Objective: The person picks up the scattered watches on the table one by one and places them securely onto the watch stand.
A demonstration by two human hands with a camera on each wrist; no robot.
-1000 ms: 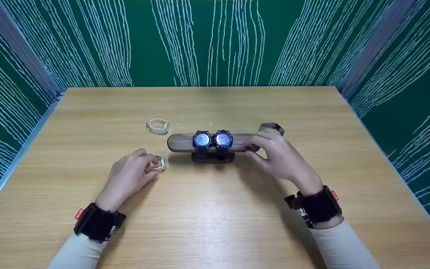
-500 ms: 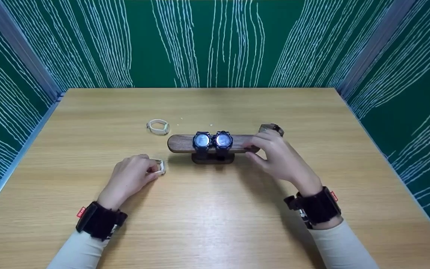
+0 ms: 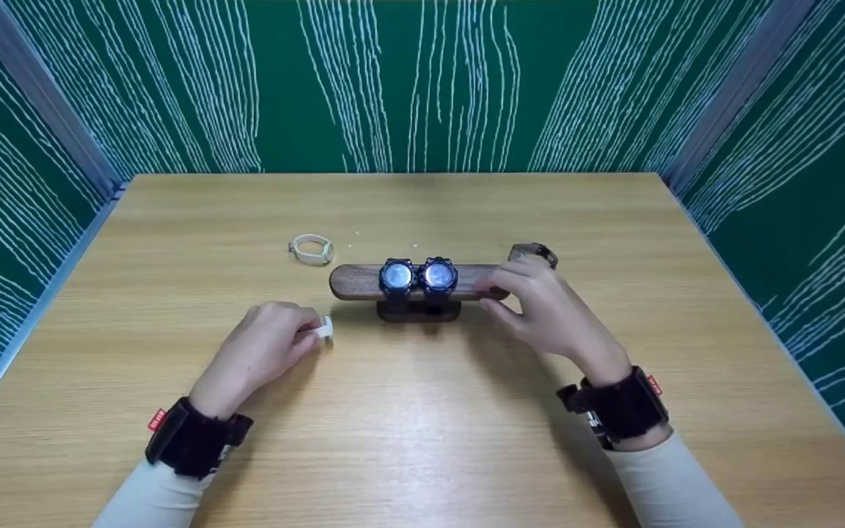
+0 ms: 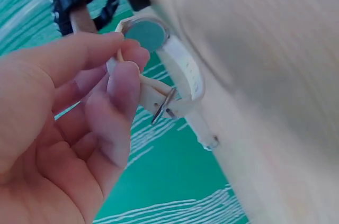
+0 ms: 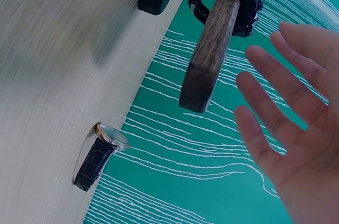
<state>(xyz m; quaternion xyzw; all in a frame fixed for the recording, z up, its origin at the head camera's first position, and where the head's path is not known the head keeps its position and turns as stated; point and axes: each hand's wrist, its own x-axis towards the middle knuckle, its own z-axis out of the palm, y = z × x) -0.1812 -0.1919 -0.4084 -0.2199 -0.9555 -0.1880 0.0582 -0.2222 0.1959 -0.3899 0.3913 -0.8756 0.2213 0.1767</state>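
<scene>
My left hand (image 3: pixel 257 356) pinches a white-strapped wristwatch (image 4: pixel 185 68) between thumb and forefinger, left of a dark wooden watch stand (image 3: pixel 353 282). In the left wrist view the strap is buckled into a loop; the head view shows only a bit of it past the fingertips. Two black wristwatches, a left one (image 3: pixel 397 276) and a right one (image 3: pixel 439 275), sit side by side around the stand's bar. At the bar's right end is my right hand (image 3: pixel 540 304), fingers loosely extended and holding nothing. The right wrist view shows those fingers beside the bar, apart from it.
Another pale-strapped wristwatch (image 3: pixel 312 259) lies on the wooden table (image 3: pixel 408 440) behind the stand's left end. A dark leather-strapped wristwatch (image 5: pixel 94 163) lies behind the right end, partly hidden by my right hand in the head view. Tiny white specks dot the tabletop behind the stand.
My left fingers have closed on the white-strapped wristwatch, which has turned and shifted slightly to the right with the hand. My right hand has stayed nearly still.
</scene>
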